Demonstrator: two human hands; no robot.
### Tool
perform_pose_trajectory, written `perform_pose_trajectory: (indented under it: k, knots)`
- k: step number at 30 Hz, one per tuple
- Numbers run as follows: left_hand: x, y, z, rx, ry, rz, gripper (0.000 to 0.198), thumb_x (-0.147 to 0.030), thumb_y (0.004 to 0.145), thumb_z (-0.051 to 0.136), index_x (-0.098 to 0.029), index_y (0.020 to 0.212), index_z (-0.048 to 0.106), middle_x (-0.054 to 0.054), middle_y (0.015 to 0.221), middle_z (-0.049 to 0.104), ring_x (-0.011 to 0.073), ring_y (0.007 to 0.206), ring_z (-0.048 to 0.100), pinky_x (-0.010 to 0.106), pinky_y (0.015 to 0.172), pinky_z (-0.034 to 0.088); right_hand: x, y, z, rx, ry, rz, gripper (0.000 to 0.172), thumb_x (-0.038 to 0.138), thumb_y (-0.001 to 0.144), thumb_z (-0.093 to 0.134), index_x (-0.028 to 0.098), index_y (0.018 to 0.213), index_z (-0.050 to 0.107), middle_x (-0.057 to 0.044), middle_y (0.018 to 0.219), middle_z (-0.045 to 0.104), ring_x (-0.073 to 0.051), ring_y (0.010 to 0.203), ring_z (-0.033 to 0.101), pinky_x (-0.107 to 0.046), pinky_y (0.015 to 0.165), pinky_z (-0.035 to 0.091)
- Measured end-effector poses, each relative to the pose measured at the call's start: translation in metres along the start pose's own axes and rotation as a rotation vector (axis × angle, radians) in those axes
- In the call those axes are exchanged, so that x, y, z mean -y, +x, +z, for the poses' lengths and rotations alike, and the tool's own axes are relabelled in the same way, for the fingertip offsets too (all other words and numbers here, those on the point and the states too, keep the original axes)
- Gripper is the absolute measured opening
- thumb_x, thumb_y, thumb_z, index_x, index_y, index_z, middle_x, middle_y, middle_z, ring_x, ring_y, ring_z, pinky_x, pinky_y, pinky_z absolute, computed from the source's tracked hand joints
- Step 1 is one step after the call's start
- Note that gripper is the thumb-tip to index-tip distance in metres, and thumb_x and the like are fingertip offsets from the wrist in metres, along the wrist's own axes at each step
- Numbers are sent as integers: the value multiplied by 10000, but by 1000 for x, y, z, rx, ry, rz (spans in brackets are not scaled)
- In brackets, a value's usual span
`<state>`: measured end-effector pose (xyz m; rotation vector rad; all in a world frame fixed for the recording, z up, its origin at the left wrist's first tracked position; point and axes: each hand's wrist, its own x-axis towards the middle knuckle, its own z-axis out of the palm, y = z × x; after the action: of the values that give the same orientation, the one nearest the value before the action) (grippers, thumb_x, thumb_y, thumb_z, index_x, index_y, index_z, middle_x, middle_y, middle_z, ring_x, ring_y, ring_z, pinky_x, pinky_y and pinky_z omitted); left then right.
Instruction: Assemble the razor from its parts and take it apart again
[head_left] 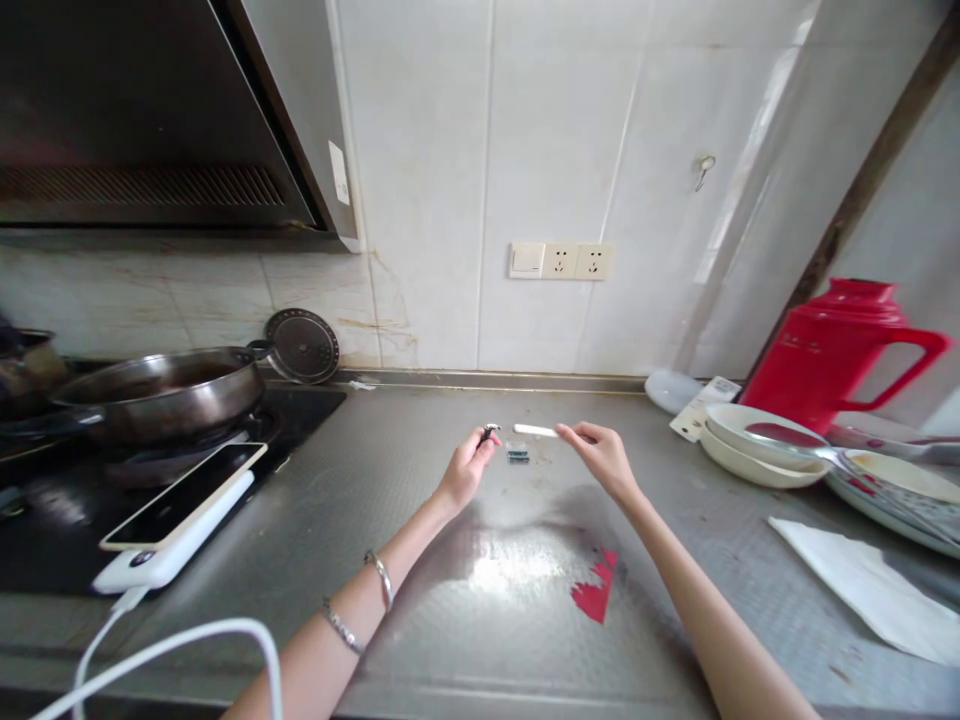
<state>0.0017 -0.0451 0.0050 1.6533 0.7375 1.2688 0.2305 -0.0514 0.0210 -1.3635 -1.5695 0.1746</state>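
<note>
Over the steel counter (420, 620), my left hand (466, 470) is closed around a small black object with a shiny silver end (490, 430). My right hand (600, 458) pinches one end of a slim white stick (534, 430), which points left toward it. A gap separates the two objects. Just below them lies a small clear pack with dark green contents (517, 453), too small to identify. Nearer to me, between my forearms, is a jagged piece of red paper (596, 590).
To the left, a steel pan (172, 395) sits on the black stove; a phone (187, 500) rests on a white power bank (142, 570) with a cable. Stacked bowls (757, 455), a red thermos (832, 350) and a white napkin (862, 590) are at right. Wall sockets (561, 262) are behind.
</note>
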Motion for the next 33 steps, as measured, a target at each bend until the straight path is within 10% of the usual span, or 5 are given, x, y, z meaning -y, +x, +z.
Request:
perform_pose_trajectory:
  k: [11, 33]
  knots:
    - [-2, -9, 30, -106, -598, -511, 260, -387, 759, 570, -176, 746, 418, -102, 504, 308, 21, 323, 253, 149, 297, 163, 10, -7, 25, -34, -185, -127, 532, 656, 766, 422, 200, 656, 671, -48, 635, 633, -163, 646, 536, -253, 627, 341]
    - [-8, -14, 40, -194, -640, -572, 267, -370, 772, 577, -176, 729, 399, -113, 484, 287, 1, 301, 198, 162, 306, 86, -3, -2, 11, -37, -164, -18, 465, 642, 689, 539, 207, 640, 692, -55, 676, 679, -185, 641, 570, -266, 607, 375]
